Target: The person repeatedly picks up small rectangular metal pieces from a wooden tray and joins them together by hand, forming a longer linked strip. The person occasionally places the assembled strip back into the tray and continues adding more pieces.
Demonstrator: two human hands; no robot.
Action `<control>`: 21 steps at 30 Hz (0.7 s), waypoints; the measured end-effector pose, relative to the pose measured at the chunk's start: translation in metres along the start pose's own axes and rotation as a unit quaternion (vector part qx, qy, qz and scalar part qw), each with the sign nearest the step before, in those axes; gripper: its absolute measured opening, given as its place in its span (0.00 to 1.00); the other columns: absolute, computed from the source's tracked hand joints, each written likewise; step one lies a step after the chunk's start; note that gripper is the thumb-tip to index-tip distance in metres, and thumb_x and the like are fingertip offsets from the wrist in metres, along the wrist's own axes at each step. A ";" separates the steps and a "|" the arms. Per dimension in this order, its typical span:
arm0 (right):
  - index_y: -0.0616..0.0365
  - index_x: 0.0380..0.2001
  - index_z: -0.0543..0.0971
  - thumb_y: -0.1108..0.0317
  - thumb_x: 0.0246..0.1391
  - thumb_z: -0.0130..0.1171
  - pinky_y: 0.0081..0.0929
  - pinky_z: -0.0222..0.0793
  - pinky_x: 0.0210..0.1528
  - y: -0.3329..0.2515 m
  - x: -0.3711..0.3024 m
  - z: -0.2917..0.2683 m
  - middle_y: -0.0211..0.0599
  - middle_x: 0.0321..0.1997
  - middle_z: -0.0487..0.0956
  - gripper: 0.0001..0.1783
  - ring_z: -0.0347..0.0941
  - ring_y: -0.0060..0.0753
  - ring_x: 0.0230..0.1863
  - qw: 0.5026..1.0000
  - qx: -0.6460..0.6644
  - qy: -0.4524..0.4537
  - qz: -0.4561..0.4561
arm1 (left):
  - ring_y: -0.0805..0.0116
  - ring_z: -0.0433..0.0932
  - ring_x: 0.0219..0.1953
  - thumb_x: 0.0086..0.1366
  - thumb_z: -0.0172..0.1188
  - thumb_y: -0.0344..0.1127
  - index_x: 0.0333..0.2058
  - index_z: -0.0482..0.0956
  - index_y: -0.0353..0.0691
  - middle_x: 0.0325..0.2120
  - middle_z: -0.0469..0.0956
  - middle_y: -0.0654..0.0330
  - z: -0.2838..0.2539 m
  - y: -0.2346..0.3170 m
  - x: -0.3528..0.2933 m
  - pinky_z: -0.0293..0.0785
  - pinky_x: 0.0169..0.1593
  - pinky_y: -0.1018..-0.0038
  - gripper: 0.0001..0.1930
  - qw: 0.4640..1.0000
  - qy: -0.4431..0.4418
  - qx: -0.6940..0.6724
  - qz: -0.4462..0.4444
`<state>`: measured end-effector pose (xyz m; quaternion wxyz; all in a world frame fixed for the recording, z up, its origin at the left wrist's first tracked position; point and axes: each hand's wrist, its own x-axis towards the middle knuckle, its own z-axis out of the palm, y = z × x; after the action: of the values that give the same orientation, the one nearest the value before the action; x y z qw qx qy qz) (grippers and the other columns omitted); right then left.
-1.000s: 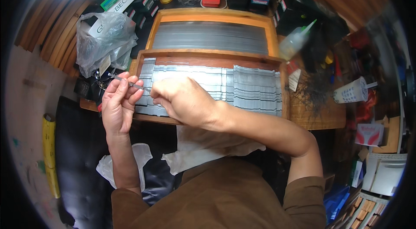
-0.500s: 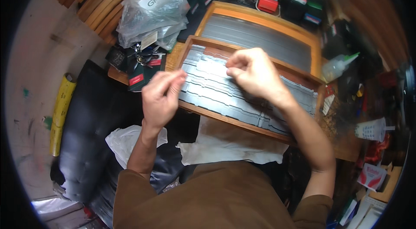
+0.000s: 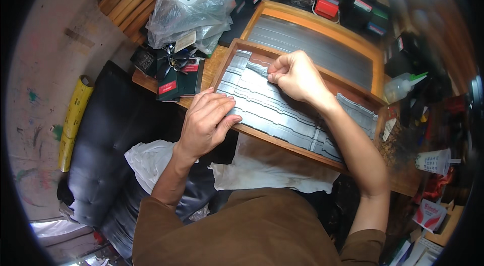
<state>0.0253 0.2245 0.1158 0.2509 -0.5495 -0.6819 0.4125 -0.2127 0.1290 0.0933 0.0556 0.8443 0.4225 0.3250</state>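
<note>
A shallow wooden tray sits tilted in front of me, filled with rows of thin, flat silvery metal pieces laid close together. Reddish-brown bottom shows along its far side. My left hand rests at the tray's left front corner, fingers stretched over the rim and thumb apart. Over the far rows, my right hand pinches thumb and forefinger together; whatever is between the tips is too small to make out. Behind lies a second tray with an orange wood frame, holding more grey metal pieces.
Back left, a clear plastic bag stands near keys and dark boxes. A squeeze bottle and a patterned cup are on the right. White cloth hangs below the tray; a black padded seat is at left.
My left hand has come down onto the tray's left edge, its fingers now spread over the rim. The right hand stays pinched over the far rows. The whole view has shifted slightly.
</note>
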 end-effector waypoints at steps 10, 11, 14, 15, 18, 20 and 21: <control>0.63 0.35 0.86 0.77 0.51 0.62 0.29 0.77 0.44 0.003 -0.003 0.003 0.47 0.33 0.85 0.08 0.83 0.34 0.37 0.998 -0.002 0.029 -0.060 | 0.67 0.79 0.50 0.68 0.58 0.26 0.50 0.78 0.29 0.48 0.81 0.52 -0.005 -0.017 0.015 0.72 0.57 0.71 0.13 0.963 0.112 -0.181 -0.167; 0.63 0.35 0.86 0.78 0.51 0.62 0.30 0.77 0.44 -0.003 -0.007 0.002 0.47 0.33 0.85 0.08 0.83 0.35 0.37 0.996 -0.007 0.031 -0.080 | 0.66 0.78 0.52 0.69 0.57 0.27 0.54 0.74 0.29 0.49 0.80 0.51 -0.003 -0.024 0.024 0.72 0.58 0.71 0.17 0.942 0.136 -0.243 -0.189; 0.63 0.33 0.85 0.79 0.50 0.62 0.32 0.76 0.42 -0.013 -0.018 0.003 0.48 0.33 0.84 0.07 0.83 0.40 0.36 0.986 -0.002 0.052 -0.159 | 0.64 0.76 0.56 0.69 0.58 0.29 0.63 0.62 0.28 0.53 0.76 0.45 -0.006 -0.042 0.055 0.70 0.61 0.71 0.27 0.885 0.096 -0.388 -0.239; 0.63 0.32 0.85 0.79 0.49 0.62 0.33 0.76 0.42 -0.015 -0.021 0.003 0.48 0.33 0.84 0.06 0.82 0.41 0.36 0.980 0.002 0.061 -0.189 | 0.62 0.77 0.54 0.67 0.61 0.28 0.65 0.60 0.28 0.50 0.78 0.44 -0.008 -0.049 0.062 0.73 0.58 0.70 0.30 0.860 0.059 -0.439 -0.253; 0.61 0.30 0.84 0.79 0.48 0.63 0.36 0.75 0.39 -0.028 -0.031 0.006 0.46 0.30 0.83 0.05 0.80 0.45 0.34 0.959 -0.028 0.096 -0.266 | 0.61 0.80 0.51 0.64 0.64 0.28 0.65 0.59 0.28 0.46 0.81 0.44 -0.026 -0.052 0.075 0.77 0.54 0.70 0.34 0.828 -0.040 -0.497 -0.256; 0.60 0.29 0.83 0.79 0.47 0.63 0.38 0.75 0.38 -0.030 -0.033 0.012 0.43 0.28 0.82 0.05 0.78 0.45 0.33 0.944 -0.027 0.121 -0.305 | 0.62 0.84 0.43 0.62 0.66 0.26 0.66 0.58 0.28 0.42 0.83 0.45 -0.034 -0.049 0.077 0.80 0.49 0.72 0.36 0.835 -0.061 -0.484 -0.256; 0.60 0.29 0.83 0.78 0.47 0.64 0.38 0.74 0.38 -0.033 -0.035 0.013 0.43 0.28 0.82 0.05 0.78 0.45 0.33 0.943 -0.025 0.127 -0.307 | 0.64 0.84 0.42 0.62 0.65 0.26 0.66 0.56 0.27 0.41 0.83 0.46 -0.038 -0.047 0.077 0.80 0.49 0.73 0.37 0.831 -0.082 -0.485 -0.262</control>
<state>0.0067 0.1851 0.1407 0.4358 -0.3673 -0.7902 0.2252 -0.2335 0.2098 0.1441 0.5749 0.5903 0.4098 0.3913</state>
